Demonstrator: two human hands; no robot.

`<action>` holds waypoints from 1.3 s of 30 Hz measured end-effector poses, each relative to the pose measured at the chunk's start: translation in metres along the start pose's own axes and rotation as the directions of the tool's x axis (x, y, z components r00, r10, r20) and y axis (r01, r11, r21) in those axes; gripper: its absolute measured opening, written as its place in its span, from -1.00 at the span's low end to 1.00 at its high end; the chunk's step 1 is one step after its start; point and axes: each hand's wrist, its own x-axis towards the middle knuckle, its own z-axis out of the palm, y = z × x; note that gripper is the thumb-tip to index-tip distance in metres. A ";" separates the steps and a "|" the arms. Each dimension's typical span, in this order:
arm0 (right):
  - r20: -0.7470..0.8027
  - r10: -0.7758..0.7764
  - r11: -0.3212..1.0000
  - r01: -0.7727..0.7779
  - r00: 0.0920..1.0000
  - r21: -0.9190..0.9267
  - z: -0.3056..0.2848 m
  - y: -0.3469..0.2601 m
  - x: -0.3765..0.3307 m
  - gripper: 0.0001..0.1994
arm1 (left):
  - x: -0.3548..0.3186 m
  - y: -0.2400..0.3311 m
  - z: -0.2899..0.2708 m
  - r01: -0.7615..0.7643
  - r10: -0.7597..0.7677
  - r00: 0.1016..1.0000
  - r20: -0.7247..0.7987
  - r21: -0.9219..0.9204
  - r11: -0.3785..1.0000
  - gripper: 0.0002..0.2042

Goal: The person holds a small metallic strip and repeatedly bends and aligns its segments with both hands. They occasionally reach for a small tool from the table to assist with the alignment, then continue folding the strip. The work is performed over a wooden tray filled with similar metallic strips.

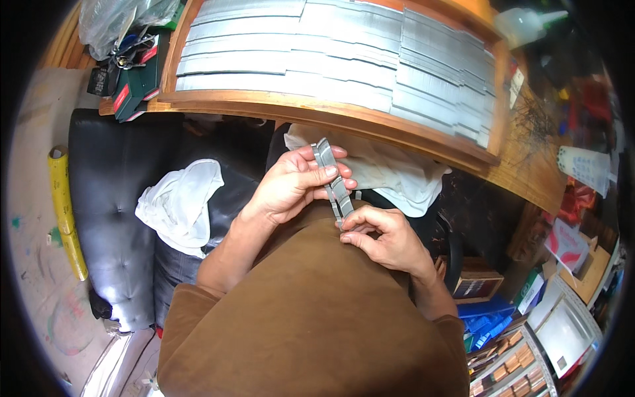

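In front of my chest I hold a small bundle of flat, silver-grey metal strips (336, 185), tilted with its top end leaning left. My left hand (284, 188) is closed round the upper part, thumb lying across the face and fingertips showing on the far side. Thumb and fingers of my right hand (389, 239) pinch the lower end. Just beyond my hands is a shallow wooden tray (278, 104), filled with overlapping rows of similar silver-grey strips (350, 59). How many strips the bundle has is too fine to tell.
A white cloth (188, 205) lies on the black padded seat (112, 192) at left; another pale cloth (403, 182) sits below the tray. Green-and-red boxes (135, 89) and a clear plastic bag (116, 26) are far left. A bottle (526, 28) and white cup (582, 169) stand right.
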 end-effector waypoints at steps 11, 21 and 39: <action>-0.219 -0.272 0.955 0.234 0.937 -0.182 0.010 0.015 -0.027 -0.76 | 0.010 -0.021 0.034 -0.017 0.016 1.000 -0.018 -0.045 0.999 -0.68; -0.289 -0.315 0.948 0.311 0.904 -0.061 0.036 0.034 -0.035 -0.78 | 0.022 0.011 0.050 0.194 -0.236 0.970 0.062 0.390 0.900 -0.73; -0.372 -0.218 0.971 0.239 0.902 0.010 0.032 0.025 -0.029 -0.83 | 0.030 0.010 0.055 0.170 -0.180 0.983 -0.023 0.459 0.872 -0.80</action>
